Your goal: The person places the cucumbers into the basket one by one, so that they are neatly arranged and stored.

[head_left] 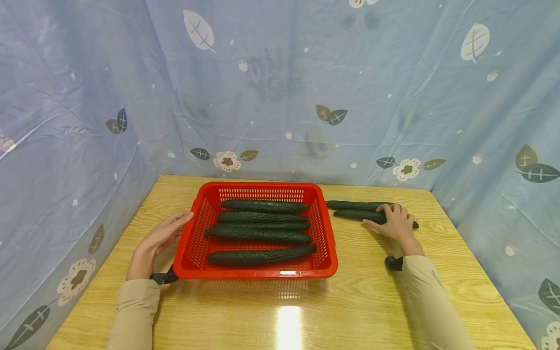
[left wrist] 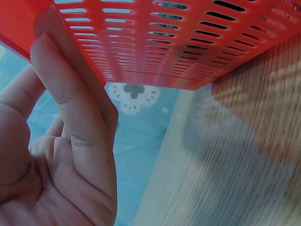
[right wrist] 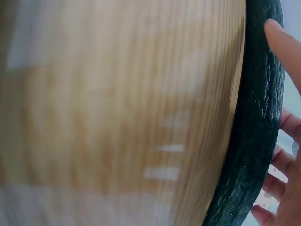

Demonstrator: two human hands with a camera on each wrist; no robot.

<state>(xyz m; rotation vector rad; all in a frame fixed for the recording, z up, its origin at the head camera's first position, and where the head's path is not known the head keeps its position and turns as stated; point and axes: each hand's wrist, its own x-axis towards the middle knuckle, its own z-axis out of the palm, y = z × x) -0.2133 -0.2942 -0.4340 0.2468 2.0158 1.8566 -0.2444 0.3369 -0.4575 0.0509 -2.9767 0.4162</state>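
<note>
Beside the basket (head_left: 258,274), one cucumber (head_left: 356,214) on the tabletop (head_left: 358,291) is gripped between thumb and fingers by the right hand (head_left: 395,224); the basket, holding other cucumbers (head_left: 258,236), is pinched at its rim by the left hand (head_left: 163,234).

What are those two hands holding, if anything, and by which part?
The right hand grips a long dark-green bumpy cucumber over its right half; the left hand holds the red perforated plastic basket by its left rim.
</note>
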